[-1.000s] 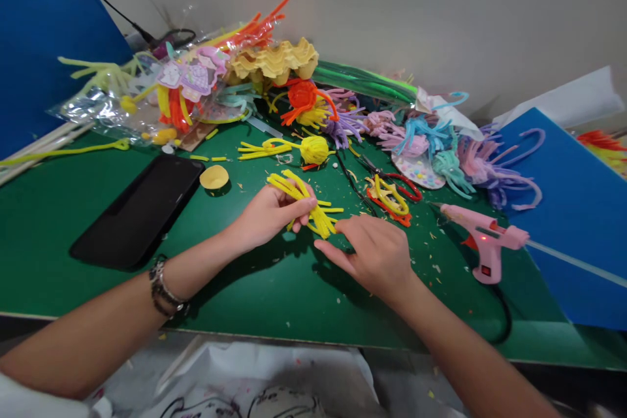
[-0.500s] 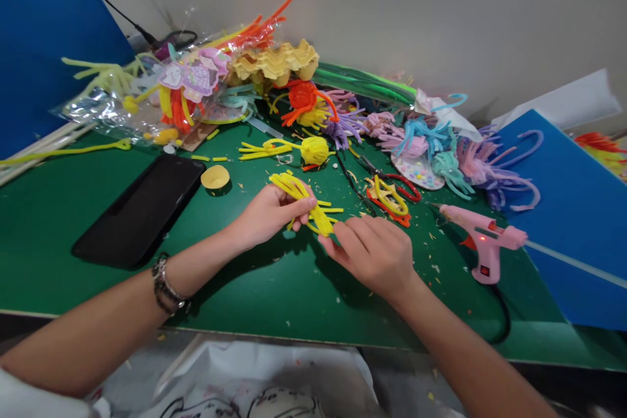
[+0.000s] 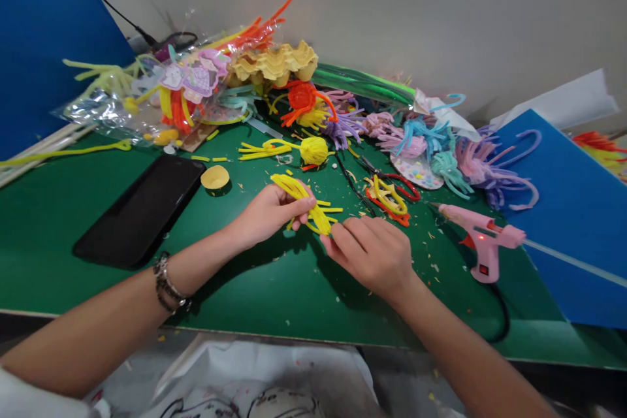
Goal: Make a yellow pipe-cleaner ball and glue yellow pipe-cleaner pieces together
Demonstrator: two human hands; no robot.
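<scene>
Between thumb and fingers, my left hand [image 3: 267, 212] pinches a bundle of yellow pipe cleaners [image 3: 321, 219] above the green table. Several loose ends stick out to the right of it. My right hand [image 3: 375, 251] is closed at the bundle's lower right end, thumb and forefinger pressed on its tip. Behind my hands lies a yellow pipe-cleaner ball [image 3: 314, 151] with long strands to its left. A yellow paper cup [image 3: 215, 177] stands left of it.
A black phone [image 3: 140, 212] lies at left. At right stands a pink glue gun [image 3: 484, 241], its light red. Red-handled scissors [image 3: 405, 187] and coloured pipe-cleaner piles lie behind, near an egg carton [image 3: 274, 64]. Blue boards flank the green table [image 3: 294, 313].
My hands have barely moved. The yellow bundle has turned slightly between them, and my right fingers have shifted a little at its end.
</scene>
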